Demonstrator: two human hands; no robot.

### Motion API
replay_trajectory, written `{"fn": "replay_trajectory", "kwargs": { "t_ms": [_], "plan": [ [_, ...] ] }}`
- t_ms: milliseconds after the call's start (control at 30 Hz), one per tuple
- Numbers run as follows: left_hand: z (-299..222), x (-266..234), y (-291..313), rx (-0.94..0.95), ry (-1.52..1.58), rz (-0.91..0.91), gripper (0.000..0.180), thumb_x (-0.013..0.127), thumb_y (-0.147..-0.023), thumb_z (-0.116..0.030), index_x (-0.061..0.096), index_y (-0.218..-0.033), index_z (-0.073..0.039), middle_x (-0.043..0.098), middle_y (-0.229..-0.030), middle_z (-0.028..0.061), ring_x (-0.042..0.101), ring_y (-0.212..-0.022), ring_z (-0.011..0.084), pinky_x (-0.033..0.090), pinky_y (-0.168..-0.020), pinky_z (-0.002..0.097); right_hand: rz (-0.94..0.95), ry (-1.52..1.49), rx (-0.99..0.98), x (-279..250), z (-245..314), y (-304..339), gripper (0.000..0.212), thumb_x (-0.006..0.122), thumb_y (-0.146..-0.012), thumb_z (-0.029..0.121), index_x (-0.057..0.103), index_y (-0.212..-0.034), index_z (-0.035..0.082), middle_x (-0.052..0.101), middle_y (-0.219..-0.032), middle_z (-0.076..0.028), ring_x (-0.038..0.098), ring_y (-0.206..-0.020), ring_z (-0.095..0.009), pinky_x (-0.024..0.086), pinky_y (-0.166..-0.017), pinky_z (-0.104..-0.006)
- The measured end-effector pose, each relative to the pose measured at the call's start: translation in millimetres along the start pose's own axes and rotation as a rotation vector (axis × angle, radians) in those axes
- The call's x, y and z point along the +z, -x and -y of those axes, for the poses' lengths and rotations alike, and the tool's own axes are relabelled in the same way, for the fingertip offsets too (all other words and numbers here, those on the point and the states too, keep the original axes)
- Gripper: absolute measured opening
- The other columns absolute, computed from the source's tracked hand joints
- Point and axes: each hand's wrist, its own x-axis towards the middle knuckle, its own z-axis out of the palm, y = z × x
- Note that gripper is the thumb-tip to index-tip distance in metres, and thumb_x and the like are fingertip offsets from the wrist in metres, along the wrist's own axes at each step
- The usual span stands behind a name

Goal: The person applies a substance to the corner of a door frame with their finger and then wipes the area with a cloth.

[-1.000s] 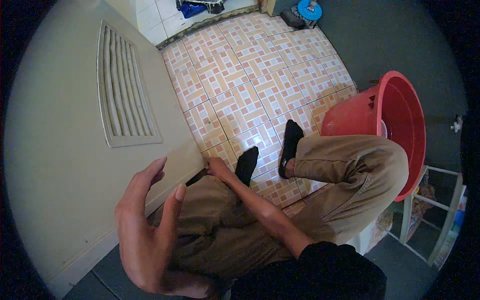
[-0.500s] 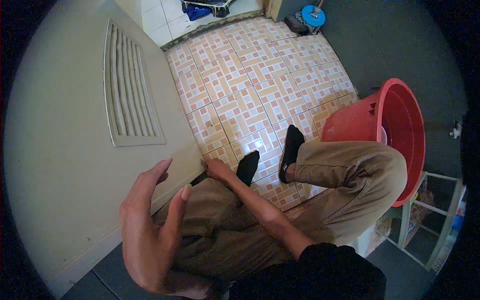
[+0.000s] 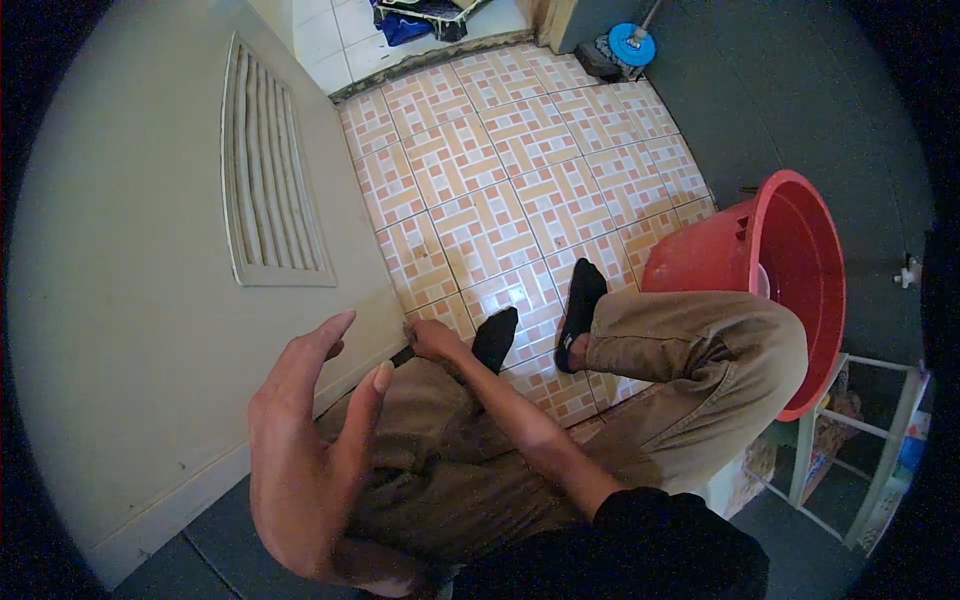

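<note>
A cream door (image 3: 180, 380) with a louvred vent (image 3: 275, 190) fills my left side. At its lower corner by the floor, my right hand (image 3: 434, 340) is closed, with the fingertips pressed on the door's edge; part of the grip is hidden. My left hand (image 3: 305, 455) is raised in front of the door, above my knee. Its thumb and fingers stand apart, and nothing lies between them. Beside my right hand is my foot in a black sock (image 3: 495, 338); the other black-socked foot (image 3: 582, 300) rests further right on the tiles.
A large red tub (image 3: 705, 245) stands right of my bent knee, with a pale metal rack (image 3: 868, 425) nearer. Patterned tiles (image 3: 520, 150) reach a raised sill (image 3: 430, 62). By the dark wall (image 3: 790, 90) stands a mop with a blue disc (image 3: 632, 45). A tap (image 3: 907, 272) juts out right.
The view has shifted slightly. My left hand is still raised and open, and my right hand stays at the door's lower corner.
</note>
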Motion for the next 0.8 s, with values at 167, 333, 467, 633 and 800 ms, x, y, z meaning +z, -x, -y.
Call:
{"fn": "replay_trajectory", "kwargs": {
  "t_ms": [167,333,467,633,800],
  "plan": [
    [-1.5,-3.9,0.2,0.014,-0.024,-0.019,0.047,0.076,-0.087,-0.008,0.061,-0.131,-0.003,0.068,-0.117,0.0208,0.065,-0.108,0.0350,0.049,-0.096,0.0428,-0.036,0.032,-0.028,2.2,14.9,5.7,0.036,0.064,-0.081,0.018,0.065,-0.111,-0.002,0.069,-0.104,-0.030,0.067,-0.101,-0.046,0.052,-0.088,-0.0551],
    [-5.8,-5.4,-2.3,0.018,0.024,-0.015,0.044,0.075,-0.087,-0.008,0.062,-0.129,-0.002,0.068,-0.115,0.0221,0.066,-0.107,0.0367,0.050,-0.094,0.0438,-0.114,-0.034,-0.032,6.5,5.5,11.6,0.035,0.066,-0.080,0.019,0.067,-0.107,-0.002,0.070,-0.102,-0.030,0.067,-0.099,-0.047,0.053,-0.088,-0.0547],
    [-2.7,-5.0,2.7,-0.003,0.004,-0.043,0.045,0.076,-0.087,-0.010,0.061,-0.129,-0.001,0.067,-0.117,0.0226,0.065,-0.107,0.0369,0.050,-0.095,0.0446,-0.181,-0.049,-0.131,10.0,13.1,14.9,0.035,0.068,-0.079,0.024,0.070,-0.104,-0.002,0.070,-0.100,-0.030,0.068,-0.097,-0.047,0.053,-0.088,-0.0541],
    [-2.7,-2.2,0.1,-0.036,0.017,-0.024,0.046,0.076,-0.088,-0.012,0.061,-0.129,-0.001,0.067,-0.119,0.0225,0.065,-0.108,0.0365,0.049,-0.097,0.0451,-0.107,0.028,-0.034,6.1,-0.1,12.1,0.037,0.066,-0.081,0.027,0.071,-0.103,-0.002,0.070,-0.102,-0.029,0.068,-0.098,-0.047,0.053,-0.088,-0.0538],
    [-6.2,-4.2,2.0,0.016,0.016,-0.044,0.046,0.075,-0.088,-0.011,0.061,-0.130,-0.001,0.066,-0.119,0.0219,0.066,-0.104,0.0380,0.051,-0.093,0.0443,-0.041,0.014,-0.010,0.3,12.9,16.9,0.034,0.063,-0.083,0.026,0.071,-0.102,-0.001,0.071,-0.101,-0.028,0.068,-0.098,-0.046,0.053,-0.088,-0.0534]
  ]
}}
